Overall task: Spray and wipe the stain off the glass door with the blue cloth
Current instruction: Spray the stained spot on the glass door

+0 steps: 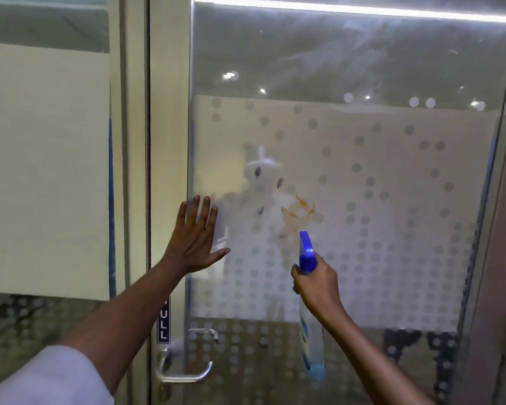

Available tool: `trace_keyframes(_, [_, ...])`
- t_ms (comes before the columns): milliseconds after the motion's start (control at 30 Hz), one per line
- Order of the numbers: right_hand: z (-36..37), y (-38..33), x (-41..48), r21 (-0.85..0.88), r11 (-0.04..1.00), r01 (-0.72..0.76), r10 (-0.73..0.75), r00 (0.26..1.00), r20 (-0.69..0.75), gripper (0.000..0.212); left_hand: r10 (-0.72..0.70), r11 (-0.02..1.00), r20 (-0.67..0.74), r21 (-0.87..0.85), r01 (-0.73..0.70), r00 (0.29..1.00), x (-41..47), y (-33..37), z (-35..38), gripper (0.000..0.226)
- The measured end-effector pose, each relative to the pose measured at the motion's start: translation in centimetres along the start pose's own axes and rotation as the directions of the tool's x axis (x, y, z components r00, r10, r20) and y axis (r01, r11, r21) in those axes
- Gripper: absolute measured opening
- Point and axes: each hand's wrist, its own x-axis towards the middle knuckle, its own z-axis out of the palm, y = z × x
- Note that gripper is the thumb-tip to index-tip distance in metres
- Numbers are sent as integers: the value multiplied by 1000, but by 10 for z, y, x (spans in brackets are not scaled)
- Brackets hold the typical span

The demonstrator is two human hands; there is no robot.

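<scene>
An orange-brown stain (298, 213) marks the frosted, dotted band of the glass door (392, 200), near its middle. Just below the stain, my right hand (317, 283) grips a spray bottle (308, 252) with a blue trigger head, its nozzle pointing up at the stain; the clear bottle body hangs below my fist. My left hand (195, 236) lies flat against the glass beside the door's left frame, fingers spread, holding nothing. A few small dark marks dot the glass left of the stain. No blue cloth is in view.
The door's metal frame (168, 171) carries a "PULL" label (163, 324) and a silver lever handle (184, 372) at the lower left. A fixed glass panel (46, 171) with a white frosted band stands to the left. The door's hinge side runs down the right edge.
</scene>
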Motion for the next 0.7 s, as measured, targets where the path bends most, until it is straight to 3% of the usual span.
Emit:
trace_keyframes(167, [46,-8,-13,10,993,120,-120,985,122,24,-98,994,67,50,95,993,-46,4,-6,106])
trace_keyframes(300, [93,-25,-34,-8,964,268,-257,933,252,34,-236,968,181,132,215,955,-100,0,-29,102])
trace_keyframes(533, [173,-82,-114,19,914,405,-376,830,413,43,-463,884,417,280,374,782,-231,-30,-92,102])
trace_keyframes(700, [216,-147,-200,95,867,488,-468,737,487,54,-613,787,440,413,458,656,-336,-63,-169,100])
